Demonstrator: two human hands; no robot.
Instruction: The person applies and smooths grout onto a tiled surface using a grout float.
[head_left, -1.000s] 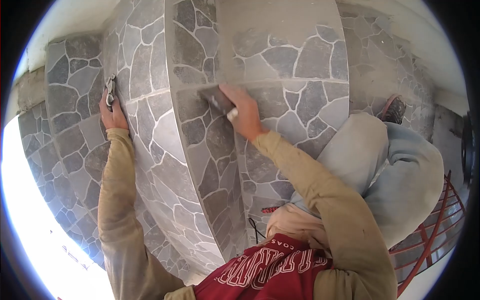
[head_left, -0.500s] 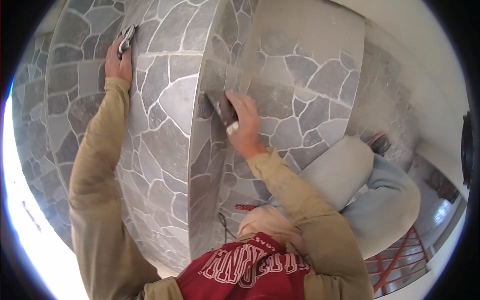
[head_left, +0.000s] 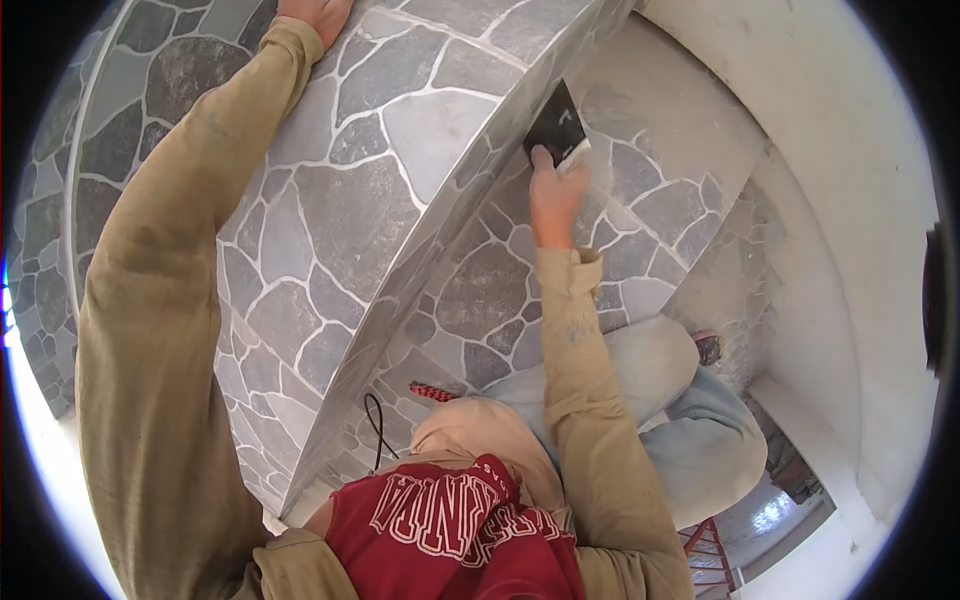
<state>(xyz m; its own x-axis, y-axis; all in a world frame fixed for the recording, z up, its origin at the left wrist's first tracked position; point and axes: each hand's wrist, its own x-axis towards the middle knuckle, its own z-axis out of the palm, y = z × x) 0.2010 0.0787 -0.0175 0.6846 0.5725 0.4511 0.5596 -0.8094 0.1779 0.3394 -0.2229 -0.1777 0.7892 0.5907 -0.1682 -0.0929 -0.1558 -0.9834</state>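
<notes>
The flat black angular tool [head_left: 556, 125], clasped in the right grip [head_left: 556, 200], has been swung beside the grey stone-patterned side face [head_left: 445, 225], its corner seemingly reachable; the left grip's [head_left: 315, 12] hold can't be told.

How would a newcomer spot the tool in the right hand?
Find the stone-patterned tiles, then follow the tan right sleeve up to the right hand. It holds a flat black plate with a pale strip at one edge, darker and plainer than the tiles.
</notes>
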